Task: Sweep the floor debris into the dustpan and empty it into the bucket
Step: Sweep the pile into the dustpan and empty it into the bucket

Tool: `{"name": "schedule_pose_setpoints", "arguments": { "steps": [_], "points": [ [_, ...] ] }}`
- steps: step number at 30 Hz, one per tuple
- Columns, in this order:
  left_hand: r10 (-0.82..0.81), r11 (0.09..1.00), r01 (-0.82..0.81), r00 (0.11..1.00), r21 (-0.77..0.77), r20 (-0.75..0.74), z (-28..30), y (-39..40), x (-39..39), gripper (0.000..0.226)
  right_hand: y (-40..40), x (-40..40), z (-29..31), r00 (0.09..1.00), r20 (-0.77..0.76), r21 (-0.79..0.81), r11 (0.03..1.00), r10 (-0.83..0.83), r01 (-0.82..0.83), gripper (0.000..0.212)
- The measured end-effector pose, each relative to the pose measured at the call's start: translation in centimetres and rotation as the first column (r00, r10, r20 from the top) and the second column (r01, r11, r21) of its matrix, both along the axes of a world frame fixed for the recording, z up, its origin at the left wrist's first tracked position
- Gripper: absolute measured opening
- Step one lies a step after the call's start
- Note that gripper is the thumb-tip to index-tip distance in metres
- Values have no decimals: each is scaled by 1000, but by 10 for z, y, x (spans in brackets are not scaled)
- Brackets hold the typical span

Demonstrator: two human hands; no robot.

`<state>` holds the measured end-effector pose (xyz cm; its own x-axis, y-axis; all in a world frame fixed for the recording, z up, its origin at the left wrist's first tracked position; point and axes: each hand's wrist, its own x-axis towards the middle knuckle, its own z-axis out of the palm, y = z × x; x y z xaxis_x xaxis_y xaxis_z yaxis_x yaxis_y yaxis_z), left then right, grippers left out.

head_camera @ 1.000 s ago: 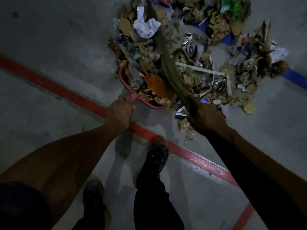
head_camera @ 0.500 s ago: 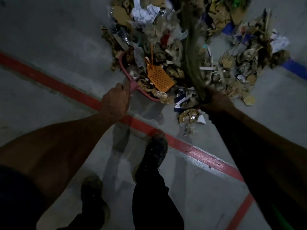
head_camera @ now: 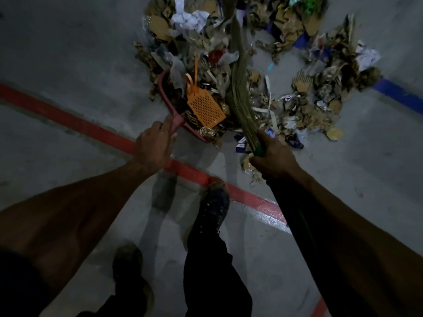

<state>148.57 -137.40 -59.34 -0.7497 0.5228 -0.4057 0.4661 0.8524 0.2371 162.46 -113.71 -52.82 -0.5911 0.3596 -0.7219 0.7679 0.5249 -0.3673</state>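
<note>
Pink plastic dustpan (head_camera: 170,104) sits on the grey floor (head_camera: 68,53), mouth toward 1 o'clock, handle running back toward 7 o'clock into the left hand (head_camera: 154,143). That hand grips the handle, fingers wrapped around it, forearm extended from 8 o'clock. The pan already carries litter, including an orange perforated piece (head_camera: 204,106) lying across it.

Broom (head_camera: 240,88): long axis runs from roughly 12 o'clock down to 6 o'clock, bristles fanned over the pile, neck ending in a green ferrule at the right hand (head_camera: 272,156). The right hand holds the neck in a closed fist, arm reaching in from 4 o'clock.

Key relation: the broom head lies just beside the pan on its 3 o'clock side, touching its load. The debris pile (head_camera: 315,104) spreads from 12 to 3 o'clock of the pan; much of it is beyond the broom, away from the pan mouth. Judgement: the next stroke would need to draw from 2 o'clock toward 9 o'clock, the right hand doing the work.

Bucket: not in view. Red floor line (head_camera: 91,131) passes beneath both wrists.
</note>
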Motion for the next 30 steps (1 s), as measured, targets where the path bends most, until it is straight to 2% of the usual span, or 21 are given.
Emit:
{"name": "schedule_pose_setpoints", "arguments": {
  "steps": [3,8,13,16,22,30],
  "points": [
    [-17,997,18,1000,74,-11,18,-8,2,48,-11,11,20,998,8,17,997,-70,70,72],
    [-21,984,31,998,175,-58,62,-26,9,45,-35,25,66,988,-51,19,989,-148,149,73],
    [44,980,-27,995,196,-85,132,-61,19,47,-66,38,146,987,-79,71,986,-143,148,75],
    [74,973,-50,992,224,-100,192,-93,29,55,-90,46,207,988,-85,73,988,-129,135,79],
    [210,953,-174,970,250,-126,310,-186,57,47,-157,51,330,994,-106,60,998,27,-21,78],
    [454,866,-415,886,279,-94,411,-316,83,50,-261,22,433,931,-172,136,944,321,-300,79]
  ]
}}
